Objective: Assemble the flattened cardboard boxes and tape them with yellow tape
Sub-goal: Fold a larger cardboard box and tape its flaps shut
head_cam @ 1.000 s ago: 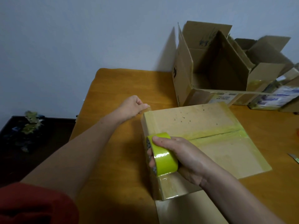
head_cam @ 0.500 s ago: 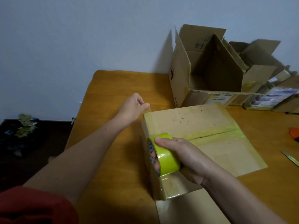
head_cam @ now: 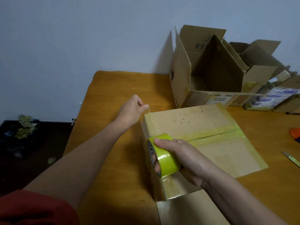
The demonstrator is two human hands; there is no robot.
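Observation:
A closed cardboard box [head_cam: 211,140] lies on the wooden table [head_cam: 113,143], its top seam and edges covered in yellow tape. My right hand [head_cam: 177,158] grips the yellow tape roll [head_cam: 164,155] at the box's left edge. A stretch of tape runs from the roll along that edge to the far left corner. There my left hand [head_cam: 133,109] pinches the free tape end [head_cam: 148,109] just off the corner.
An open cardboard box [head_cam: 211,72] stands at the back against the wall, with more boxes and packages [head_cam: 276,98] to its right. A knife blade [head_cam: 291,159] and an orange object [head_cam: 295,132] lie at the right edge. Dark clutter [head_cam: 21,130] sits on the floor at left.
The view has shifted slightly. Both hands stay where they were, the left one holding the tape end at the far corner, the right one holding the roll at the left edge.

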